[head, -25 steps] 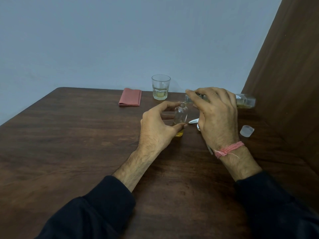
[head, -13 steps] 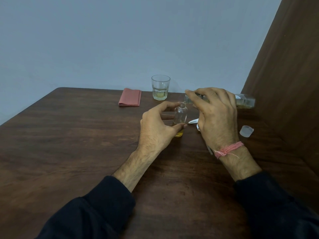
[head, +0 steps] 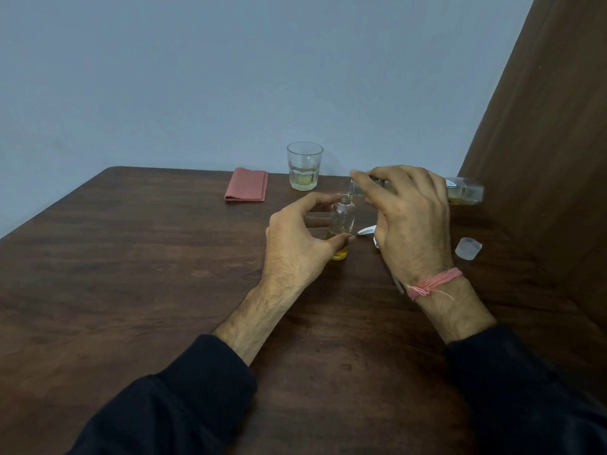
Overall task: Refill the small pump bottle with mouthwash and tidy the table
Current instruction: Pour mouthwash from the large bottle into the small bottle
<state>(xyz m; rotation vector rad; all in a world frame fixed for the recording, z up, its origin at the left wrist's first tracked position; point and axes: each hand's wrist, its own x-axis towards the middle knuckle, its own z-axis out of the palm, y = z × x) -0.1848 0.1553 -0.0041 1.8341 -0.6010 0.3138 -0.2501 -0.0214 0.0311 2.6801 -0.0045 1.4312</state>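
Centre frame: left hand (head: 295, 244) grips small clear pump bottle (head: 342, 221); right hand (head: 410, 221) clasps tilted clear mouthwash bottle (head: 464, 192) above it.

The small pump bottle (head: 342, 221) held in the left hand (head: 295, 244) is clear glass with a band of amber-yellow liquid at its bottom. The mouthwash bottle (head: 464, 192) gripped by the right hand (head: 410, 224) is clear too, its liquid a pale yellow, with a white label showing past the knuckles. A pink-red thread band (head: 433, 284) wraps the right wrist; both sleeves (head: 184, 399) are black. Right of the right hand lies a frosted translucent cap (head: 468, 248); a white pump piece (head: 366, 230) shows between the hands. Beyond the left hand sit a folded salmon-pink cloth (head: 247, 189) and a clear tumbler (head: 304, 166) with pale yellow liquid. The counter (head: 131, 274) is dark brown woodgrain; the wall (head: 230, 77) is grey-blue.
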